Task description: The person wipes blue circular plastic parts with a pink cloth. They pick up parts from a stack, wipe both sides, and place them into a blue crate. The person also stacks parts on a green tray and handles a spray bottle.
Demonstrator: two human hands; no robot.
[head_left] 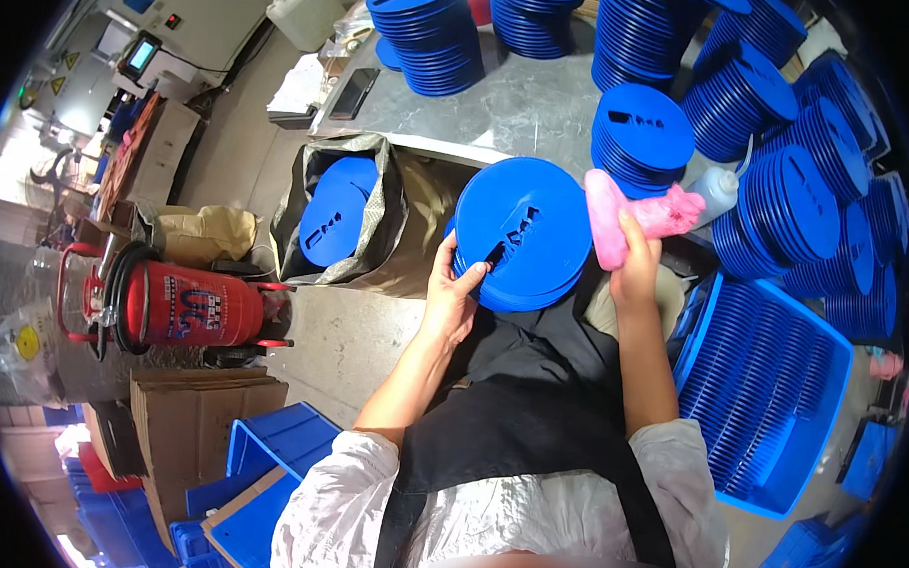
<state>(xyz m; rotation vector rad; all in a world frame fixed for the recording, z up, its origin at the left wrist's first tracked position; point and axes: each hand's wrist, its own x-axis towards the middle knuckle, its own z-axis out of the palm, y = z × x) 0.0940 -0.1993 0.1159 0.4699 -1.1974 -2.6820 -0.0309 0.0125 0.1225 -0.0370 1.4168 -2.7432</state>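
My left hand (452, 296) grips a small stack of round blue discs (525, 226) at its lower left edge, thumb on top and fingers underneath. The top disc has dark cut-out shapes across its middle. In my right hand (635, 265) is a pink cloth (642, 215), bunched up and held just beside the discs' right edge. Behind the cloth, on the grey table, stands a stack of similar blue discs (642, 140). A clear squeeze bottle (716, 191) with a thin spout is to the right of the cloth.
More disc stacks (808, 206) crowd the right of the grey table (526, 101). An open sack (392, 217) with blue discs inside stands left of my hands. A blue crate (767, 495) full of discs is at my right. A red fire extinguisher (198, 305) stands far left.
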